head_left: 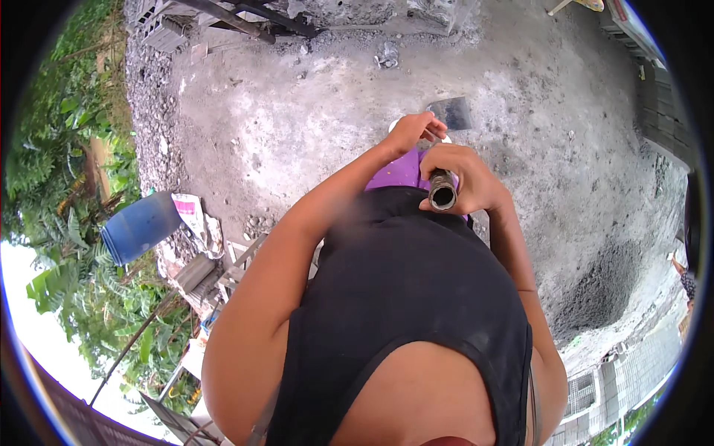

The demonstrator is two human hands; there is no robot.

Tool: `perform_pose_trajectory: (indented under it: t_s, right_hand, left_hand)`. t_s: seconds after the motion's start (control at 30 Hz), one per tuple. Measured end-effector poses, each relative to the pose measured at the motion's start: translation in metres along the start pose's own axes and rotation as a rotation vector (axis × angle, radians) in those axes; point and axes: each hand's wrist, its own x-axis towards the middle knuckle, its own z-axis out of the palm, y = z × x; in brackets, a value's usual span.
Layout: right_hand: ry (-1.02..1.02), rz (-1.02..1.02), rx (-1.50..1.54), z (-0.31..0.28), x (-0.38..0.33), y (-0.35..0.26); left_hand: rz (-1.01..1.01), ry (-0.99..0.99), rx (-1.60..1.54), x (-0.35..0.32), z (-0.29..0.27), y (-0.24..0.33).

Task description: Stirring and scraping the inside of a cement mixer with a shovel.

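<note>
My right hand (468, 178) is wrapped round a hollow metal pipe (442, 195), whose open end points up toward me. Beyond the hands, a flat dark square blade (451, 114), like that of a shovel, rests on the ground. It lines up with the pipe, but my hands hide any join between them. My left hand (413, 134) is just beyond the right one, its fingers loosely bent and apart. Nothing shows in its grasp, and I cannot tell whether the fingertips touch the pipe. Below the hands are purple shorts (393, 172) and a black top.
Grey, dusty ground (312, 111) spreads around me. A dark gravelly pile (601, 286) lies at the right. To the left are a blue barrel (141, 227), a printed sack (195, 223) and green plants. Hollow blocks (163, 33) stand at the far left. Part of a person (684, 279) shows at the right edge.
</note>
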Motion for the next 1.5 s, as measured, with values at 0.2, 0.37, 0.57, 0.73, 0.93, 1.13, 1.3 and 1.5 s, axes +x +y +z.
perform_pose_trajectory:
  t_s: [0.2,0.37,0.57,0.73,0.93,1.13,1.3,1.5]
  right_hand:
    - [-0.005,0.057,0.117,0.003,0.051,0.008]
    - [0.319,0.0,0.164,0.012,0.098,0.008]
    - [0.5,-0.153,0.117,0.003,0.158,-0.053]
    - [0.436,-0.216,0.014,0.01,0.21,-0.098]
    - [0.43,-0.243,-0.028,0.002,0.232,-0.121]
    - [0.398,-0.35,-0.071,-0.013,0.245,-0.152]
    - [0.449,-0.356,0.056,-0.004,0.281,-0.1]
    - [0.701,-0.152,0.089,0.018,0.288,0.062]
  left_hand:
    - [0.113,-0.074,-0.084,0.011,-0.02,0.022]
    - [0.237,-0.191,-0.006,0.027,-0.061,0.026]
    - [0.37,-0.385,0.302,0.005,-0.107,0.068]
    - [0.456,-0.235,0.181,0.001,-0.117,0.087]
    - [0.5,-0.102,0.233,0.005,-0.128,0.127]
    - [0.53,-0.09,0.187,-0.022,-0.142,0.174]
    - [0.634,0.105,0.207,0.024,-0.173,0.147]
    - [0.03,0.3,0.389,0.071,-0.212,0.043]
